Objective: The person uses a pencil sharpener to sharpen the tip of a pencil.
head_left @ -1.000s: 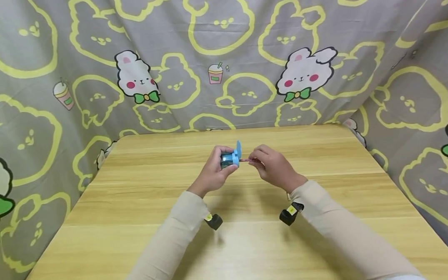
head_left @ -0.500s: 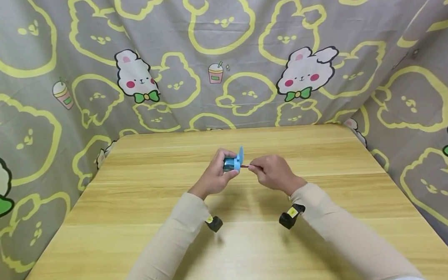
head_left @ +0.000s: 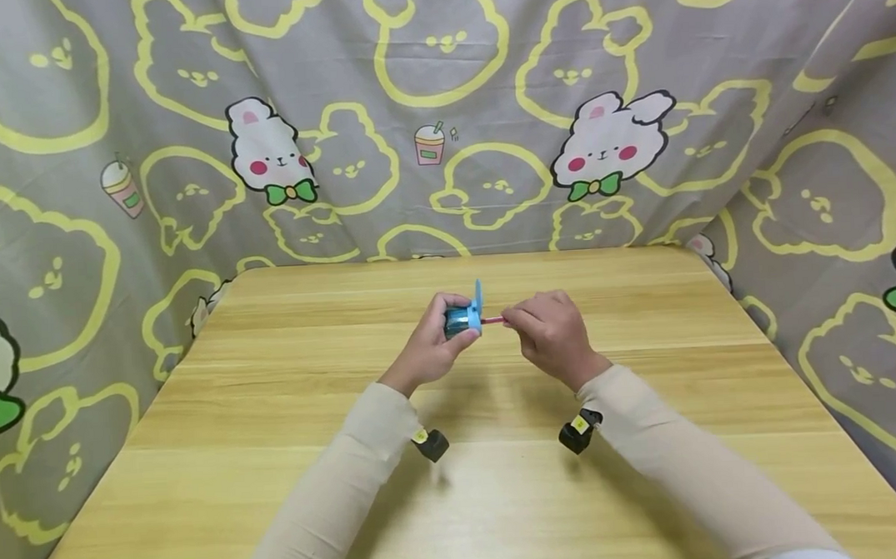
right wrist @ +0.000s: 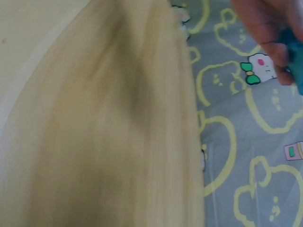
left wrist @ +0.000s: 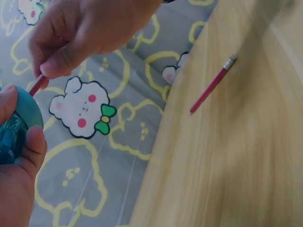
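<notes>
My left hand [head_left: 424,347] holds a blue pencil sharpener [head_left: 462,320] with a see-through body, its flip lid raised. A red pencil [head_left: 493,320] has one end at the sharpener's opening, and its tip is hidden there. Thumb and fingers of my right hand [head_left: 555,333] pinch this pencil just to the right of the sharpener. In the left wrist view the teal sharpener [left wrist: 31,111] and the pinched pencil [left wrist: 35,86] show at the left edge. The right wrist view has part of the left hand [right wrist: 274,42] around the sharpener at its upper right.
Another red pencil [left wrist: 213,90] with a metal ferrule lies on the wooden table [head_left: 344,317]; in the head view it cannot be made out. A patterned grey curtain [head_left: 486,128] hangs behind the table and along its sides.
My right hand has turned at the wrist while pinching the pencil, dipping and rising slightly. The left hand and sharpener shifted down a little, then back up.
</notes>
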